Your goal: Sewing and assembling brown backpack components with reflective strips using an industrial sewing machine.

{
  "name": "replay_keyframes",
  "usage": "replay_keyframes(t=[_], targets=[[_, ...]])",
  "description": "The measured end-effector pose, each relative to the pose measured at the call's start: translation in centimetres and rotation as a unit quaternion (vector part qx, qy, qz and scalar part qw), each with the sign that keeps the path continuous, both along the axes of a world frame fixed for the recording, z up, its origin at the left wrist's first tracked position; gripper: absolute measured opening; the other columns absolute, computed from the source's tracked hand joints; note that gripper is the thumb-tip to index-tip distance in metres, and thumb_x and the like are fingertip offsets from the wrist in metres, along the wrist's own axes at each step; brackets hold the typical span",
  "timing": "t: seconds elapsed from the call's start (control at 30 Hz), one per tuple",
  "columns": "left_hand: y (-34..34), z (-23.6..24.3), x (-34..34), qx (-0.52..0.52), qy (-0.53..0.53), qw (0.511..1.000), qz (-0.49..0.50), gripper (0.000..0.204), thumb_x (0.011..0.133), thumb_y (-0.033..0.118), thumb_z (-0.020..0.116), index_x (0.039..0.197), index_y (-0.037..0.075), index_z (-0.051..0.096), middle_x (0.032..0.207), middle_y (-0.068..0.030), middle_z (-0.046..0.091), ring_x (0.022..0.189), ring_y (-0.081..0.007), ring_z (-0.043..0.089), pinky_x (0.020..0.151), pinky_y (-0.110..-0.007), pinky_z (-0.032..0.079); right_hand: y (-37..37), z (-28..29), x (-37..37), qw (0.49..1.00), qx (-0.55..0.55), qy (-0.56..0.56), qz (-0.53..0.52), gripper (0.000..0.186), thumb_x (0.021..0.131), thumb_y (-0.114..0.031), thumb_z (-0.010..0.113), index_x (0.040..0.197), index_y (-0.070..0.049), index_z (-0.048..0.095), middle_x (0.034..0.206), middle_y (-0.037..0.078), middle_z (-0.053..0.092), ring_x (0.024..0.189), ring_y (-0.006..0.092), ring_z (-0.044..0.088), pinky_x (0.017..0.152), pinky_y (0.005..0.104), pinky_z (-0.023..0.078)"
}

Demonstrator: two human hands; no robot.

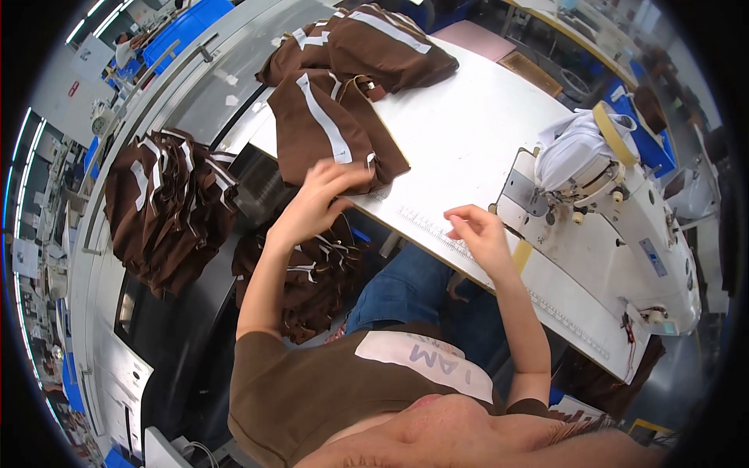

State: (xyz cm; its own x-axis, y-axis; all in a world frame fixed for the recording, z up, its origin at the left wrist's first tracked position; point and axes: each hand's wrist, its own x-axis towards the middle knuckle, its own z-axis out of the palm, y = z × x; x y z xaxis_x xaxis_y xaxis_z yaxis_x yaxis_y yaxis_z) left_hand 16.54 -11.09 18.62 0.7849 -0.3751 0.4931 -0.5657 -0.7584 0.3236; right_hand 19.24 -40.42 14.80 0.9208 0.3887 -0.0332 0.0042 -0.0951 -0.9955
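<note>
left hand (324,191): matte brown cloth (300,136) | right hand (480,238): smooth white table (452,132)

Brown cloth (304,152) bore white strips (323,115).
The tabletop (460,117) was white with dark ruler marks (429,223), the sewing machine (663,242) white, jeans (406,288) blue.

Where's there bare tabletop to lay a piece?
The widest free patch is white tabletop between the brown fabric pieces and the sewing machine. A smaller one lies between the left hand and right hand, along the ruler markings. The far-left end is crowded with brown pieces.
</note>
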Motion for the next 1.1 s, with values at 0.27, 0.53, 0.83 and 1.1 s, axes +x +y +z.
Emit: replay_keyframes(t=[0.27, 0.53, 0.83, 1.1], targets=[[-8.9, -1.2, 3.9, -0.078, 0.239, 0.956, -0.151, 0.028, 0.076, 0.012, 0.068, 0.102, 0.003, 0.061, 0.088, -0.0187, 0.064, 0.082, -0.0376, 0.062, 0.073, -0.042, 0.051, 0.1, -4.1, 2.1, 0.987, -0.054, -0.097, -0.112, 0.025, 0.09, -0.01, 0.053, 0.113, 0.0, 0.058, 0.111, 0.015, 0.057, 0.09, 0.0243, 0.062, 0.078, 0.0316, 0.051], [-1.6, -2.2, 14.1, -0.009, 0.105, 0.992, 0.071, 0.039, 0.08, 0.014, 0.069, 0.116, 0.004, 0.058, 0.098, -0.0147, 0.064, 0.087, -0.0247, 0.063, 0.078, -0.032, 0.048, -4.0, -5.1, 1.6, 0.979, 0.08, 0.033, -0.184, 0.024, 0.092, -0.009, 0.047, 0.113, 0.0, 0.053, 0.109, 0.011, 0.06, 0.1, 0.019, 0.056, 0.087, 0.0305, 0.044], [-0.5, -4.7, 15.2, 0.107, 0.133, 0.985, 0.02, 0.022, 0.075, 0.018, 0.074, 0.084, 0.005, 0.06, 0.107, -0.0102, 0.053, 0.092, -0.0259, 0.051, 0.081, -0.034, 0.046, -7.3, -2.9, -1.0, 0.976, -0.075, -0.085, -0.187, 0.028, 0.081, 0.005, 0.058, 0.106, -0.009, 0.056, 0.072, -0.002, 0.054, 0.061, 0.0019, 0.052, 0.054, 0.0191, 0.038], [-9.8, 3.2, 4.6, -0.065, 0.086, 0.979, -0.175, 0.017, 0.08, -0.005, 0.061, 0.095, 0.003, 0.065, 0.088, -0.0086, 0.064, 0.077, -0.0251, 0.064, 0.069, -0.033, 0.051, -10.3, 2.9, -1.9, 0.712, -0.482, -0.395, -0.324, 0.012, 0.082, -0.01, 0.062, 0.093, -0.007, 0.064, 0.092, 0.012, 0.062, 0.08, 0.0298, 0.059, 0.068, 0.0399, 0.047]])
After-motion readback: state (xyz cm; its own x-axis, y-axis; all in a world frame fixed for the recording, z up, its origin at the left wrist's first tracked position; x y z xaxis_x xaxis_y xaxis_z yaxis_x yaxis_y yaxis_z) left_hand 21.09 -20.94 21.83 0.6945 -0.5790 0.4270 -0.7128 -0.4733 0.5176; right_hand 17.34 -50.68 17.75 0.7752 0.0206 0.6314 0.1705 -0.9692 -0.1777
